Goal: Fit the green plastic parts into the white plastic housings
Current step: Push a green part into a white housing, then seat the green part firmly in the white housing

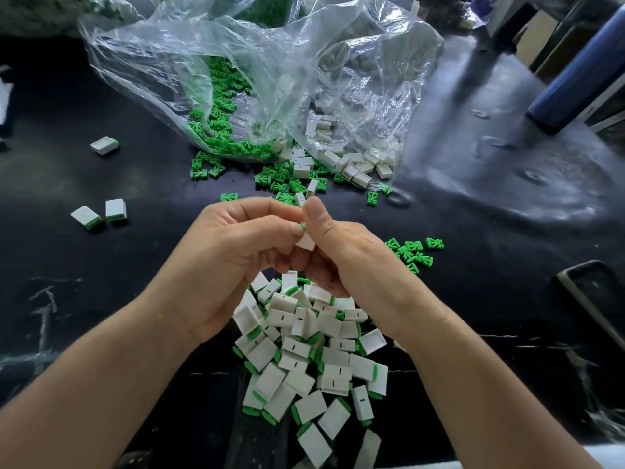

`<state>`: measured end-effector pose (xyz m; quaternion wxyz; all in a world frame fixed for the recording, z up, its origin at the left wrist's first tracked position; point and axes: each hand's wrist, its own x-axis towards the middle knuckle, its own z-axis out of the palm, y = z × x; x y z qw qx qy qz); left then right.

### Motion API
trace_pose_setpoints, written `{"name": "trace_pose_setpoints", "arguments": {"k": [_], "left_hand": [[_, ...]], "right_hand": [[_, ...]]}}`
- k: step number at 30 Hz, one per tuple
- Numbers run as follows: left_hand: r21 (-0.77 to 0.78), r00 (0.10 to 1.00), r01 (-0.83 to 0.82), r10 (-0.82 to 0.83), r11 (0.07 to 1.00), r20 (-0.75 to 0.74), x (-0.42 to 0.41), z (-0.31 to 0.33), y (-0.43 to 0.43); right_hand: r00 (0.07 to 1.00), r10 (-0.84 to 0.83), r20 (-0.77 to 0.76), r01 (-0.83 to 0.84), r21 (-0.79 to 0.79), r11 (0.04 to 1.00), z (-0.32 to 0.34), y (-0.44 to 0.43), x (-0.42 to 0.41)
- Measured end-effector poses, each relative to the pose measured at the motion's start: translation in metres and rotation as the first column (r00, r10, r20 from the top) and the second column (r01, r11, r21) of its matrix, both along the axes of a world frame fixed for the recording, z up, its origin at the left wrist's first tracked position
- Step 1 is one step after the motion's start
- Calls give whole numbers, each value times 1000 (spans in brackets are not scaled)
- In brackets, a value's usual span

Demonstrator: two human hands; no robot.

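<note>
While my two hands work above its middle, the black tabletop (101,282) carries all the stock. Lying at the far side is a clear plastic bag (270,62), its mouth spilling loose green parts (220,130) on the left and empty white housings (341,157) on the right. Nearer me, under my wrists, is the pile of finished pieces (314,360), each white block showing a green edge. A few more finished ones (115,208) lie well apart to the left, and a small cluster of green parts (412,252) sits just beside my right wrist.

My left hand (230,252) is curled, its fingertips pinching one white housing (306,243) from the left. My right hand (341,252) pinches the same housing from the other side, thumb upright along it. Only a sliver of the green part (303,227) shows at the housing's top edge, between my left fingertips and right thumb, so I judge it nearly seated.

These pieces look light, rigid and smooth, so they probably slip easily. I would grip the housing by its flat faces, keeping its open end clear, and press on the green part's outer edge. Pushed crooked, the thin green ribs may jam or bend.
</note>
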<state>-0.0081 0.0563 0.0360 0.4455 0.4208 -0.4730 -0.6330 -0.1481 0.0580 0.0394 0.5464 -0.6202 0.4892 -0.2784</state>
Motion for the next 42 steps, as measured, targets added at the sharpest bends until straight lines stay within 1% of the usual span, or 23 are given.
{"name": "trace_pose_setpoints", "arguments": {"k": [3, 6, 8, 10, 12, 15, 18, 19, 21, 24, 28, 29, 30, 32, 34, 36, 38, 40, 42], "left_hand": [[-5, 999, -27, 27, 1000, 28, 3, 2, -3], [-3, 998, -51, 51, 999, 47, 8, 3, -5], [-16, 993, 12, -10, 1000, 117, 9, 4, -4], [-17, 978, 103, -98, 995, 186, 8, 2, -2], [-13, 959, 174, -166, 985, 229, 6, 1, 0], [0, 939, 241, -233, 971, 253, 5, 2, 1], [3, 897, 341, -326, 940, 297, 4, 2, 4], [1, 893, 352, -336, 936, 299, 3, 2, 5], [-2, 905, 327, -313, 945, 287, 2, 2, 5], [-44, 926, 269, -246, 962, 285, 1, 5, 4], [-67, 939, 248, -223, 966, 263, -1, 7, 5], [-66, 941, 238, -213, 969, 262, -1, 8, 5], [-60, 949, 212, -191, 975, 252, -2, 8, 5], [-36, 970, 84, -73, 996, 232, -1, 6, 2], [14, 971, -124, 119, 992, 206, 2, 0, -5], [71, 950, -276, 261, 959, 171, 4, -4, -12], [129, 951, -303, 290, 944, 110, 6, -5, -16], [174, 964, -266, 263, 948, 41, 6, -5, -16], [165, 970, -243, 243, 956, 20, 5, -5, -14]], "right_hand": [[993, -50, -109, 50, -8, 999, -3, -4, -5], [974, -148, -171, 150, -1, 989, -4, -10, -11], [943, -211, -256, 202, -62, 977, -7, -13, -15], [891, -268, -366, 227, -152, 962, -11, -17, -18], [857, -305, -416, 237, -207, 949, -14, -18, -20], [826, -313, -468, 198, -279, 940, -18, -19, -19], [828, -329, -454, 165, -364, 917, -24, -21, -12], [832, -319, -455, 140, -384, 913, -26, -22, -10], [829, -282, -483, 70, -410, 909, -28, -25, -6], [805, -221, -551, -22, -400, 916, -31, -30, -1], [702, -153, -696, -168, -370, 914, -37, -34, 0], [693, -148, -706, -181, -369, 912, -38, -34, 0], [710, -159, -687, -164, -380, 910, -38, -33, -1], [795, -217, -567, -59, -428, 902, -35, -31, -1], [877, -311, -366, 97, -499, 861, -32, -28, -1], [916, -360, -179, 222, -522, 824, -28, -25, -1], [936, -342, -84, 252, -519, 817, -26, -21, 1], [960, -279, -34, 221, -523, 823, -25, -17, 4], [978, -207, -20, 165, -534, 829, -24, -12, 8]]}}
